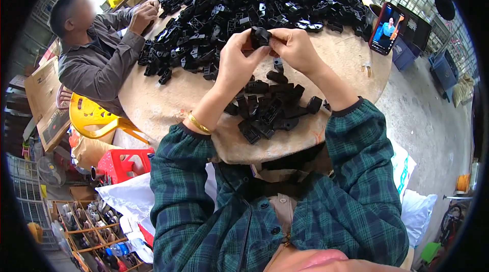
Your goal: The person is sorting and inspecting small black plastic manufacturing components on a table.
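Observation:
Over the table, my left hand [237,63] and my right hand [297,53] meet on one small black plastic piece [261,36]. Fingers and thumbs of both hands are closed on it, so part of its shape is hidden; its exact kind is unclear. A loose pile of similar black plastic pieces [272,111] lies below my wrists, close to the near table edge. Beyond my hands, a large heap of black plastic pieces [239,4] covers the far side of the round table [351,60].
At the left, a co-worker [94,70] sits with hands at the heap. A phone [388,28] with a lit screen stands at the right table edge. A yellow chair [91,114], a red stool [114,165] and white sacks [122,195] stand left; blue crates [444,70] right.

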{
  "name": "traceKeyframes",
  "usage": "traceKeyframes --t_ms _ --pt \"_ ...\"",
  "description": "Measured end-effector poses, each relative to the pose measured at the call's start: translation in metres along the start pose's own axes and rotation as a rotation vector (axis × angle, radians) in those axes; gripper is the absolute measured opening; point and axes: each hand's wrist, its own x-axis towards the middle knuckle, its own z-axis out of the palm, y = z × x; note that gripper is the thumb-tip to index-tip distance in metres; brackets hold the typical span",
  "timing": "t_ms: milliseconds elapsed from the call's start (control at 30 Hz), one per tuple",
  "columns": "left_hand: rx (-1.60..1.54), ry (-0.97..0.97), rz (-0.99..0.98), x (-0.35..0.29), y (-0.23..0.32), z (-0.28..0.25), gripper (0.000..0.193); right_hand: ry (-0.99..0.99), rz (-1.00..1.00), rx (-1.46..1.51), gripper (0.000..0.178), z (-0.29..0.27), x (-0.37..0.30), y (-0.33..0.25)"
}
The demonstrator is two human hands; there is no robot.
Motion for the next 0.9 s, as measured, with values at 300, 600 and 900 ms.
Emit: traceKeyframes --t_ms 300,600,900 --pt "-0.279 -0.119 -0.259 0.004 0.010 -0.011 0.030 0.002 0.010 0.130 0.015 -0.003 0.002 0.004" --pt "-0.135 -0.129 -0.219 0.002 0.005 -0.013 0.032 0.094 -0.278 -0.482 0.009 -0.001 -0.003 -0.012" --pt "-0.725 -0.041 -0.404 0.003 0.018 -0.011 0.024 0.079 -0.118 -0.172 0.030 0.001 -0.004 -0.024"
